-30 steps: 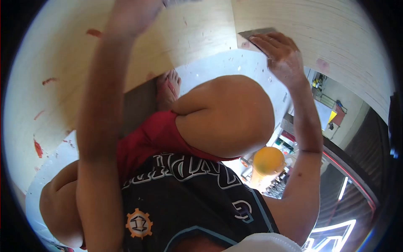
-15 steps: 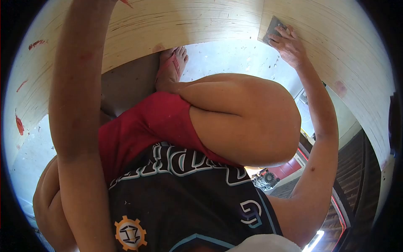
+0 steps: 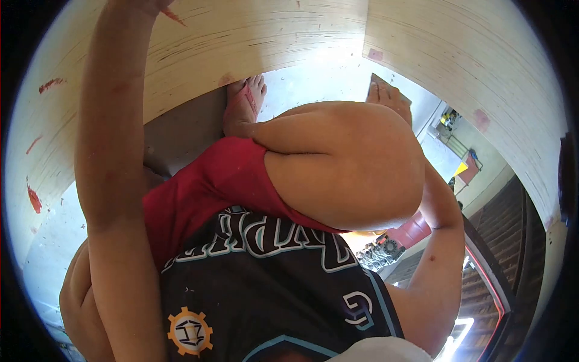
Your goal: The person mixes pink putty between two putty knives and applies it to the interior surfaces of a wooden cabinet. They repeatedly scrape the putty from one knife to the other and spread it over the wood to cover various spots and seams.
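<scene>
My right hand (image 3: 392,100) is past my raised knee, partly hidden by it. Its fingers lie over a flat, brownish rectangular pad (image 3: 376,79), perhaps a piece of sandpaper, held below the lower edge of the right wooden panel (image 3: 446,54). My left arm reaches up along the left side. Only the base of my left hand (image 3: 155,3) shows at the top edge, against the pale front wooden panel (image 3: 241,36); its fingers are out of view. Reddish filler-like patches mark both panels.
My bent leg (image 3: 344,157) and a foot in a red flip-flop (image 3: 244,105) take up the middle. The pale floor (image 3: 307,81) is speckled with bits. A machine part like an engine (image 3: 383,250) and a dark slatted surface (image 3: 506,229) lie to the right.
My right hand has come off the right panel's corner and moved down toward my knee with the pad. A reddish patch on that corner is now uncovered. My left arm has barely shifted.
</scene>
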`<state>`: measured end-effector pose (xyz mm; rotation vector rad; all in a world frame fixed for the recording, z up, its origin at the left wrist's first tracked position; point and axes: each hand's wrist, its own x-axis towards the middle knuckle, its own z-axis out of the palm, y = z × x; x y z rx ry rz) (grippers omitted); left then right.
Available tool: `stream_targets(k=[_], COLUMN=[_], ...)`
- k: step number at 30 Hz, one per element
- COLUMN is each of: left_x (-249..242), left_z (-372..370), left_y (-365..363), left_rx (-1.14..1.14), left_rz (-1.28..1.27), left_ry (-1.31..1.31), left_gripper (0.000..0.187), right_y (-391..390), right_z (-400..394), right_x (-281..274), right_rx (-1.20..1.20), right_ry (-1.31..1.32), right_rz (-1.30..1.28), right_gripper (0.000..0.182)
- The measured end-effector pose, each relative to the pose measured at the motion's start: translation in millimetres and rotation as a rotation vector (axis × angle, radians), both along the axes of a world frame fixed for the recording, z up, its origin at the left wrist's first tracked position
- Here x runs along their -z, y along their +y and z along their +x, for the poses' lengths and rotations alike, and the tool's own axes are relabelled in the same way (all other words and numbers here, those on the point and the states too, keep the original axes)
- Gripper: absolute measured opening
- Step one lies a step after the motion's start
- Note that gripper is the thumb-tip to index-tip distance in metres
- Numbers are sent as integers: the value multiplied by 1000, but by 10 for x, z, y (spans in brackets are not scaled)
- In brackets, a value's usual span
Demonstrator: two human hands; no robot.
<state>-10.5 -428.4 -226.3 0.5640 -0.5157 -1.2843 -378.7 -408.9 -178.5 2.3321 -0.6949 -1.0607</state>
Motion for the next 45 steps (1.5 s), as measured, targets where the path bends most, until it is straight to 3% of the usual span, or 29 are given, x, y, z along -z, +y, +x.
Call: stream_targets(k=[1, 2, 5, 9, 13, 16, 20, 22, 23, 24, 25, 26, 28, 30, 31, 33, 37, 38, 40, 41, 42, 45], left_x=[7, 28, 104, 261, 175, 266, 345, 120, 178, 316, 415, 270, 2, -139, -140, -117, -233, -265, -302, -306, -290, -306], left_z=[-22, -28, 11, -5, -128, -146, -215, -401, -438, -504, -548, -689, -845, -799, -756, -664, -537, -508, -509, -548, -569, -566], left_y=[-9, -67, -30, -24, -27, -8, -29, -58, -72, -95, -143, -104, -96, -88, -108, -149, -370, -409, -488, -515, -543, -481], left_rx=[5, 27, 53, 157, 132, 164, 266, 136, 138, 339, 534, 444, 346, 328, 343, 343, 315, 341, 335, 349, 368, 392], left_rz=[1, 23, 107, 163, 318, 305, 153, 389, 373, 277, 164, 225, 152, 94, 84, 107, 67, 63, 57, 49, 49, 16], left_ry=[3, -2, -24, -19, -16, -73, 87, 145, 150, 281, 397, 408, 545, 544, 542, 539, 240, 248, -9, 209, 218, -63], left_gripper=[15, 15, 15, 13, 9, 9, 8, 8, 8, 13, 24, 26, 32, 34, 34, 31, 25, 25, 21, 19, 19, 18], right_y=[5, 1, -162, -432, -542, -558, -522, -437, -399, -337, -281, -281, -253, -170, -184, -215, -118, -97, -121, -127, -132, -97], right_z=[105, 158, 176, 59, 73, 31, 107, 310, 368, 478, 624, 762, 902, 1158, 1173, 1112, 1137, 1214, 1363, 1403, 1432, 1519], right_x=[35, 90, 294, 672, 828, 540, -364, -743, -805, -855, -874, -850, -706, -638, -707, -899, -1172, -1276, -1466, -1521, -1548, -1519], right_rx=[220, 229, 648, 801, 728, 686, 134, 443, 567, 546, 599, 641, 300, 186, 185, 289, 556, 530, 350, 368, 300, 213], right_ry=[-23, -26, -200, -351, -281, -382, -636, -909, -1234, -1239, -1422, -1612, -1440, -1430, -1432, -1037, -1211, -1267, -1167, -1153, -1066, -916], right_rz=[61, 57, 63, -29, -123, -212, -414, -339, -180, -193, -148, -92, -87, 25, 5, 39, -108, -135, -147, -165, -156, -155], right_gripper=[19, 19, 21, 18, 18, 20, 30, 32, 34, 34, 32, 29, 33, 37, 37, 39, 36, 36, 38, 38, 38, 40])
